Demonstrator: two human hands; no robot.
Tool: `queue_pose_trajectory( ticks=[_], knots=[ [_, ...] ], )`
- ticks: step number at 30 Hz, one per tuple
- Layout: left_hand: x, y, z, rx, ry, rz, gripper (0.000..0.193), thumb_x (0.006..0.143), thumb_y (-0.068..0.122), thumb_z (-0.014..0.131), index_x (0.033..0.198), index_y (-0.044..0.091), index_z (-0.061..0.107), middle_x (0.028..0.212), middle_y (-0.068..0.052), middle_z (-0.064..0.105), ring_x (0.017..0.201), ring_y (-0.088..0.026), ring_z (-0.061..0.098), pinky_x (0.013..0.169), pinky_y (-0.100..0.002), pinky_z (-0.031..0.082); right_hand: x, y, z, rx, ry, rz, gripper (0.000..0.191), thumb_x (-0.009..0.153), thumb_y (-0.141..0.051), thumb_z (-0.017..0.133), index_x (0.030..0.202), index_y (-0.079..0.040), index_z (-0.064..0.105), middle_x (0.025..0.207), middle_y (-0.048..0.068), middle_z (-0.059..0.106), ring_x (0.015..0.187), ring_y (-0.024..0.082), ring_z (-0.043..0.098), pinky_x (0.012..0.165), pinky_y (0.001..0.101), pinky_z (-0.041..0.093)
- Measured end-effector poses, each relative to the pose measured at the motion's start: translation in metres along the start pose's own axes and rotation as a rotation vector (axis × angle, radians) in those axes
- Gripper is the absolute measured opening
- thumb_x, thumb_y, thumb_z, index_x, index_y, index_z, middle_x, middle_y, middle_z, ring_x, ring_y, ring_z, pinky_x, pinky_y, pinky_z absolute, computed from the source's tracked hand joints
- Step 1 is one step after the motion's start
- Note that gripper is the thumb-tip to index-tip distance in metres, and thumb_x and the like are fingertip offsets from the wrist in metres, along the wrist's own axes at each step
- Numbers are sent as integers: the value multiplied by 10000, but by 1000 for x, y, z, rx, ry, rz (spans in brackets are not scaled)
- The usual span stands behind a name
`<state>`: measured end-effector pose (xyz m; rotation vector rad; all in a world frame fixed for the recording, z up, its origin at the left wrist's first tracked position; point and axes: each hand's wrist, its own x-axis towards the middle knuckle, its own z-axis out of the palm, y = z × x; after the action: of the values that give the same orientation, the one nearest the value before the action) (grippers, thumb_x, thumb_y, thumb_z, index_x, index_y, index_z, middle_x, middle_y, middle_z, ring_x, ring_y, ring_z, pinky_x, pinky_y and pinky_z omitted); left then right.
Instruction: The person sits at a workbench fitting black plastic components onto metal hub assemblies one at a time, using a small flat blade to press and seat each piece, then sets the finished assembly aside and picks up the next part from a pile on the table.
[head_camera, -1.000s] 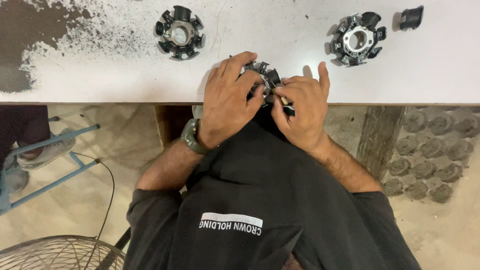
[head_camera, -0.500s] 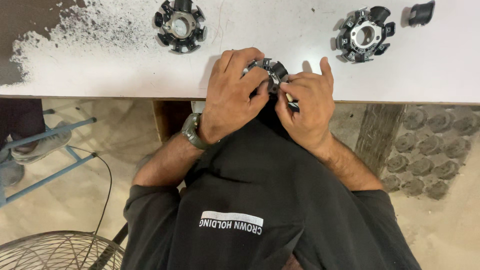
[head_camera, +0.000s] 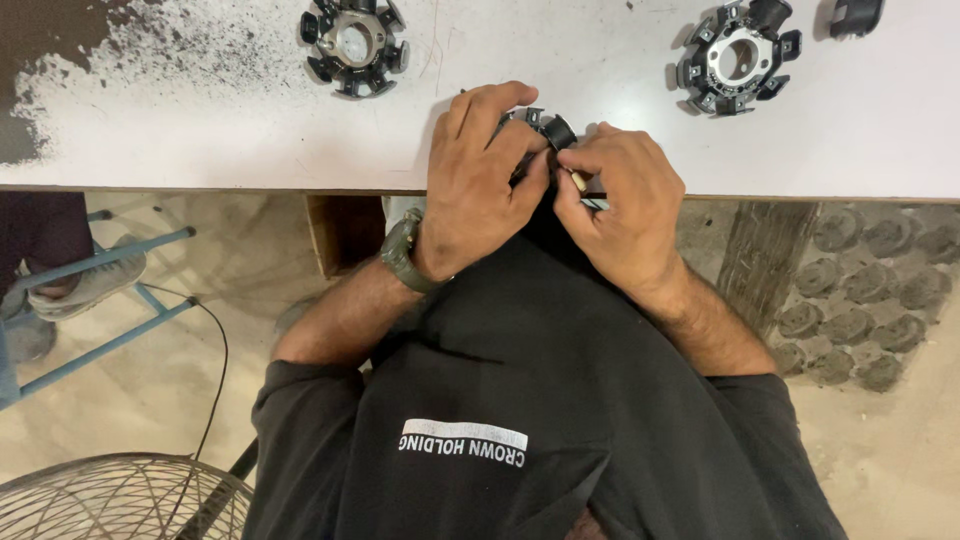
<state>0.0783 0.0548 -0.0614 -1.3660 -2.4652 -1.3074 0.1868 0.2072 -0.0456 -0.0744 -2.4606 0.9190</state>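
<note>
Black and silver, the small round metal part sits at the near edge of the white table, squeezed between both hands. The left hand is curled shut over its top and left side and hides most of it. The right hand pinches it from the right, with a thin pale stick caught under the fingers. A green watch is on the left wrist. Two more round parts lie farther back, one on the left and one on the right, well apart from the hands. A small black piece sits in the far right corner
</note>
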Motion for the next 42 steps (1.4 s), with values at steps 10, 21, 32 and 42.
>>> queue_pose_trajectory(
  ticks=[10, 21, 32, 42],
  knots=[
    [-2, -10, 13, 5, 59, -9, 166, 831, 6, 715, 928, 46, 587, 1309, -79, 554, 1223, -289, 534, 1016, -455, 446, -3, 0, 2, -25, -7, -18, 251, 920, 21, 816, 1098, -38, 650, 1071, 98, 707, 1069, 323, 719, 1041, 453, 591],
    [-1, -10, 13, -13, 53, -26, 168, 811, 15, 715, 893, 60, 575, 1291, -68, 557, 1228, -267, 530, 978, -441, 446, -2, 2, 0, -84, -39, -85, 248, 937, 38, 828, 1105, -39, 663, 1033, 88, 710, 1026, 271, 724, 1084, 483, 581],
    [-3, -13, 18, -4, 62, -18, 159, 817, 25, 711, 906, 59, 584, 1309, -70, 555, 1248, -264, 520, 951, -444, 439, -4, 4, -2, -51, -49, -91, 256, 950, 61, 822, 1120, -36, 658, 1054, 87, 723, 1036, 256, 733, 1115, 492, 576],
    [-2, -10, 11, -36, 60, -23, 180, 831, 21, 731, 919, 64, 580, 1321, -64, 559, 1249, -266, 532, 986, -452, 452, -5, 4, -2, -151, -86, -89, 247, 933, 56, 810, 1117, -41, 677, 1053, 87, 699, 1012, 277, 694, 1186, 537, 498]
  ],
)
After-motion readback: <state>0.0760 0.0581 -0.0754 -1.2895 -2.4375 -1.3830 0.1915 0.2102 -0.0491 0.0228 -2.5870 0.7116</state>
